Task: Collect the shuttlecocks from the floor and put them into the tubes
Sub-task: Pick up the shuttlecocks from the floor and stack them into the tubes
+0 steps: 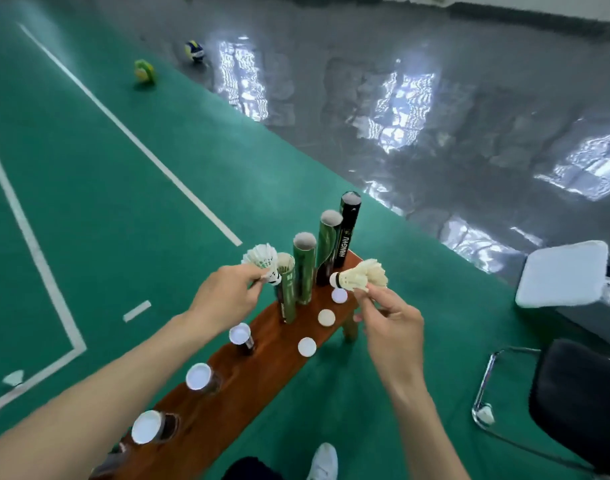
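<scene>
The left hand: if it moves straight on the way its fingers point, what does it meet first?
Probably the nearest open green tube, just beyond the left hand and its shuttlecock; depth is unclear.

Both hands (307,306) pinch shuttlecocks (364,275) — above open tubes (304,268).

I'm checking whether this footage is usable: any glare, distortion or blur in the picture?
Head view: window glare streaks the glossy grey floor; the wide-angle lens bends the white court lines; the left hand, right hand and their shuttlecocks are fairly sharp; the far balls look soft.
</scene>
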A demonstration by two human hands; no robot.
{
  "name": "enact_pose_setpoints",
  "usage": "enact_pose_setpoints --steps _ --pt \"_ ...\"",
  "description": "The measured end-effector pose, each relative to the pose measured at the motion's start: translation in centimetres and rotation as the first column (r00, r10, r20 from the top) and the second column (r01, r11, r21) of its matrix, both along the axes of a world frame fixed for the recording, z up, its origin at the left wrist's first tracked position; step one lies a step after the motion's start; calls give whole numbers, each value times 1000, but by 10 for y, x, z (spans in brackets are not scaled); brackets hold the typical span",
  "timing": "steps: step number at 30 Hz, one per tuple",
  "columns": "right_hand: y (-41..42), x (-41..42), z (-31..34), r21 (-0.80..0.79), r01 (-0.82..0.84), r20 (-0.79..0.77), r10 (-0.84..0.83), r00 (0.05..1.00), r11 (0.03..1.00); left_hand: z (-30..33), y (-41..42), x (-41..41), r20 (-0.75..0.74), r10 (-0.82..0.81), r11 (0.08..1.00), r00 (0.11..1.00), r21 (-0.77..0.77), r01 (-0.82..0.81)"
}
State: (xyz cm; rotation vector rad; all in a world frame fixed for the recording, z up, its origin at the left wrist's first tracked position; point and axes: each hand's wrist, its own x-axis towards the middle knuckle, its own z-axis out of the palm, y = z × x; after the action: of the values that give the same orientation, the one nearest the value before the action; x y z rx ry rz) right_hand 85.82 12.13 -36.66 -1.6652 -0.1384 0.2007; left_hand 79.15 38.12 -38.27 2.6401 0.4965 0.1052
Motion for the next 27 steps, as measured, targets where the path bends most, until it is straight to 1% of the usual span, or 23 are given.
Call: enact_pose_setpoints --steps 2,5,8,10,12,15,17,21,24,27 --pt "14 23 -11 -8 -26 -9 26 1000 1000 -13 11 33 -21 13 1000 1000 22 -12" --pt "36 50 -25 -40 -73 -25 72 997 997 -37 22 74 -116 12 999 993 34 -8" --pt "49 72 -33 -104 -41 -21 39 999 994 -61 29 106 -219 -34 997 975 55 47" --pt "53 83 -35 -135 -30 0 30 1000 990 -77 31 124 -326 -45 997 944 41 62" --pt "58 97 -37 -160 -41 -16 39 999 986 -89 30 137 -458 -71 996 886 16 88" --pt "71 114 -39 -167 -60 -5 60 998 984 -111 29 146 -572 -124 992 811 -56 112" --pt "82 126 -43 -168 -58 -7 58 998 984 -121 31 148 -597 -145 989 789 -66 133" --pt "99 143 -53 -157 -111 -30 108 994 981 -128 35 153 -594 -127 991 794 -33 133" --pt "107 162 -59 -168 -177 12 182 983 970 -131 34 159 -595 -88 995 799 -19 96" --pt "110 180 -65 -176 -255 0 259 966 951 -133 32 164 -660 -59 998 749 -25 57"
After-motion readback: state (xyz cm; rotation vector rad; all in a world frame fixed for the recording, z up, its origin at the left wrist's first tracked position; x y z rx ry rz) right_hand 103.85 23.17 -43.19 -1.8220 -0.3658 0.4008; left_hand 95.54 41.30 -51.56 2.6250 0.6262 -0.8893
